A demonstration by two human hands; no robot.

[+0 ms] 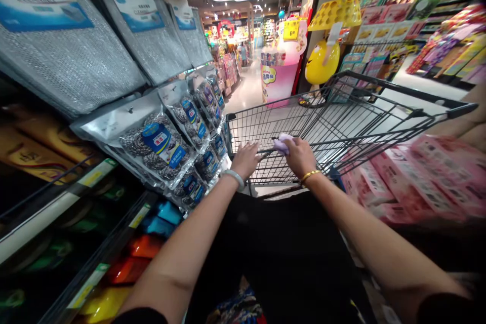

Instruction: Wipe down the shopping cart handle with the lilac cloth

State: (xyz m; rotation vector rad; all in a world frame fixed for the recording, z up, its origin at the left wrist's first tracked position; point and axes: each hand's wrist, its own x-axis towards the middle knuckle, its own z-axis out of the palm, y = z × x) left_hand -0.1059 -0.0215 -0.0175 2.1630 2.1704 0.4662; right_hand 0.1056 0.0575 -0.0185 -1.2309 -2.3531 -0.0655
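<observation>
Pale bangle (234,177) on left wrist, gold bracelet (309,175) on right, black sleeves (140,315)

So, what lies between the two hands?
Head view: a small lilac object, held in the right hand, above the handle of the black wire shopping cart.

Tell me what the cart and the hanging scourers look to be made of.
Cart: thin dark wire grid, likely coated steel, matt. Scourers: coiled silvery strands with glints, probably stainless steel, in glossy clear plastic bags. The right hand clasps a lilac object, too blurred to judge.
</observation>
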